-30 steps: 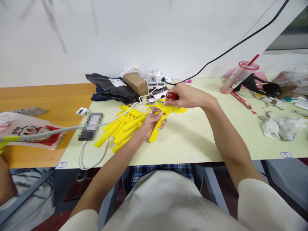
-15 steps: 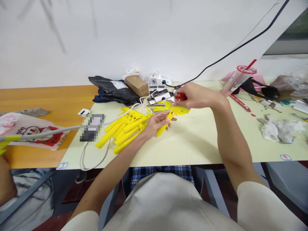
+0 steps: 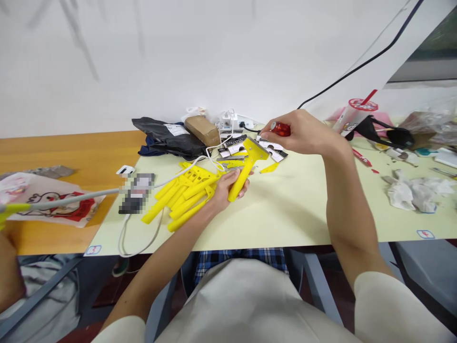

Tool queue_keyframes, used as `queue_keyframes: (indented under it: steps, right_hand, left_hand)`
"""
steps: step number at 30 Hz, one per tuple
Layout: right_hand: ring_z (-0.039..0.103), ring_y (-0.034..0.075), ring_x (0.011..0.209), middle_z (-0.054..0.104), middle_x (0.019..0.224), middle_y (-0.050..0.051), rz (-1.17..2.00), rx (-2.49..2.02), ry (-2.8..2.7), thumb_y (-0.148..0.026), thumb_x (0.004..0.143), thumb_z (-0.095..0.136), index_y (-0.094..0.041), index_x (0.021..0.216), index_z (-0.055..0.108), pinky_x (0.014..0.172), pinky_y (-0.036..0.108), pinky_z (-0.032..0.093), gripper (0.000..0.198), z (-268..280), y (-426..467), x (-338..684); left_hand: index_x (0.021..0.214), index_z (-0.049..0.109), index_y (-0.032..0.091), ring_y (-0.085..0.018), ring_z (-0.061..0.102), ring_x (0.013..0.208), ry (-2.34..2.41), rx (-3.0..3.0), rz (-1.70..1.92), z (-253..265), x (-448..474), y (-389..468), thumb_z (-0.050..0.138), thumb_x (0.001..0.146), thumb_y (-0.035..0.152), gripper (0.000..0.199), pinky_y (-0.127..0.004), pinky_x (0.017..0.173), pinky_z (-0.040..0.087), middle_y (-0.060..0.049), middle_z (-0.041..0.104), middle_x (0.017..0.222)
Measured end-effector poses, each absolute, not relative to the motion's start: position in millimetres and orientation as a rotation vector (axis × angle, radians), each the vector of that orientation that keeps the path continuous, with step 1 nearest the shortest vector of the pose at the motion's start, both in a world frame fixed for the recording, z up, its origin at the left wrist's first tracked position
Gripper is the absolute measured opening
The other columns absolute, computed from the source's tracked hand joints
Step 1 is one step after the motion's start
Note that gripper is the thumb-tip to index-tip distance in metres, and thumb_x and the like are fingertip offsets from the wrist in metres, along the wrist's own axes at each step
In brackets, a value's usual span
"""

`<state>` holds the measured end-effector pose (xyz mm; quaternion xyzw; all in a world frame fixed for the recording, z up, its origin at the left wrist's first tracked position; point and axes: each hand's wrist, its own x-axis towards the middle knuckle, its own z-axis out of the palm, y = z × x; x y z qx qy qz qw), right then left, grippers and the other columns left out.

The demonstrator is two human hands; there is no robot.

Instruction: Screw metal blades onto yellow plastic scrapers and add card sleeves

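Observation:
A yellow scraper [image 3: 240, 182] is in my left hand [image 3: 224, 189], whose fingers wrap its handle; the wide head points up and away from me. To the right of that head, my right hand [image 3: 303, 129] is raised above the table, gripping a red-handled screwdriver [image 3: 280, 128]. The screwdriver's tip cannot be made out. Beneath my right hand, a small flat yellow piece [image 3: 269, 168] lies on the table. Left of my left hand is a pile of yellow scrapers [image 3: 185, 190]. Behind the held scraper lie black-and-white cards [image 3: 274, 150], some partly hidden.
A black plastic bag [image 3: 167, 136], a cardboard box [image 3: 203, 130] and a charger with white cables [image 3: 227, 121] line the wall. On the right stand a drink cup [image 3: 355, 116] and crumpled tissues [image 3: 416, 193]. Another person's arm [image 3: 9, 271] shows at far left.
My right hand has lifted and moved right with the screwdriver, away from the scraper head. The scraper's head now faces more upward, and the small yellow piece shows on the table.

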<state>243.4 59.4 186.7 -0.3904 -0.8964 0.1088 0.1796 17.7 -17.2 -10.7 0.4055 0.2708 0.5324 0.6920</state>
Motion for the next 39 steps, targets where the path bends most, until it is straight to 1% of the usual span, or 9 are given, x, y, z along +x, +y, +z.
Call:
queue_keyframes:
  steps: [3,5,12,17,22,25,31,35,39]
  right_hand:
    - [0.056,0.018,0.073,0.07,0.086,0.005,0.344,-1.034,-2.572,-0.053,0.099,0.067,-0.019,0.106,0.081,0.071,0.034,0.039,0.037,183,62,242]
    - [0.059,0.019,0.078,0.073,0.093,0.007,0.377,-1.005,-2.605,-0.051,0.096,0.07,-0.018,0.108,0.081,0.072,0.033,0.04,0.037,181,63,238]
    - [0.054,0.016,0.071,0.069,0.082,0.004,0.493,-1.052,-2.639,-0.037,0.094,0.073,-0.016,0.102,0.08,0.071,0.032,0.037,0.024,178,59,230]
    - [0.053,0.016,0.071,0.067,0.078,0.003,0.526,-1.05,-2.629,-0.036,0.094,0.073,-0.016,0.102,0.08,0.07,0.032,0.036,0.023,180,59,233]
    - [0.055,0.016,0.071,0.069,0.082,0.003,0.521,-1.019,-2.651,-0.036,0.093,0.073,-0.018,0.102,0.078,0.07,0.032,0.037,0.021,182,59,234]
    - [0.055,0.017,0.07,0.066,0.078,0.002,0.511,-1.074,-2.661,-0.04,0.095,0.072,-0.019,0.1,0.078,0.068,0.032,0.037,0.022,184,59,236]
    - [0.05,0.016,0.065,0.062,0.073,0.001,0.379,-1.184,-2.662,-0.052,0.1,0.07,-0.022,0.105,0.079,0.064,0.034,0.035,0.032,196,58,261]
    - [0.053,0.02,0.07,0.067,0.079,0.006,0.134,-1.278,-2.502,-0.038,0.104,0.064,-0.02,0.107,0.079,0.067,0.037,0.037,0.024,204,44,273]
    - [0.063,0.026,0.085,0.073,0.099,0.011,-0.016,-1.212,-2.474,-0.019,0.097,0.061,-0.018,0.104,0.075,0.076,0.037,0.042,0.016,185,15,280]
  left_hand:
    - [0.114,0.074,0.009,-0.01,0.046,0.043,0.551,0.819,1.145,-9,16,-17,0.066,0.098,0.05,0.044,-0.025,0.044,0.034,-0.002,0.06,0.065]
    - [0.114,0.073,0.01,-0.01,0.043,0.042,0.534,0.789,1.13,-7,16,-18,0.064,0.098,0.047,0.042,-0.024,0.043,0.033,-0.001,0.057,0.063]
    - [0.112,0.074,0.01,-0.01,0.043,0.041,0.506,0.776,1.108,-7,16,-19,0.065,0.098,0.049,0.043,-0.025,0.043,0.031,-0.001,0.056,0.06]
    - [0.115,0.074,0.01,-0.011,0.044,0.043,0.524,0.794,1.101,-7,16,-19,0.066,0.097,0.053,0.047,-0.026,0.044,0.031,-0.002,0.057,0.061]
    - [0.114,0.074,0.008,-0.011,0.046,0.045,0.573,0.812,1.114,-9,18,-18,0.067,0.096,0.054,0.05,-0.027,0.047,0.033,-0.002,0.058,0.063]
    - [0.112,0.075,0.008,-0.011,0.049,0.049,0.59,0.831,1.158,-11,19,-17,0.07,0.096,0.055,0.05,-0.027,0.048,0.035,-0.005,0.063,0.072]
    - [0.11,0.073,0.014,-0.012,0.06,0.068,0.655,0.865,1.233,-11,25,-18,0.081,0.09,0.052,0.044,-0.024,0.051,0.042,-0.01,0.071,0.102]
    - [0.129,0.07,0.021,-0.013,0.064,0.078,0.758,1.017,1.246,-16,28,-19,0.084,0.089,0.049,0.05,-0.023,0.056,0.05,-0.01,0.071,0.117]
    - [0.135,0.069,0.021,-0.016,0.067,0.087,0.839,1.221,1.206,-27,36,-22,0.084,0.089,0.05,0.056,-0.023,0.057,0.052,-0.013,0.069,0.13]
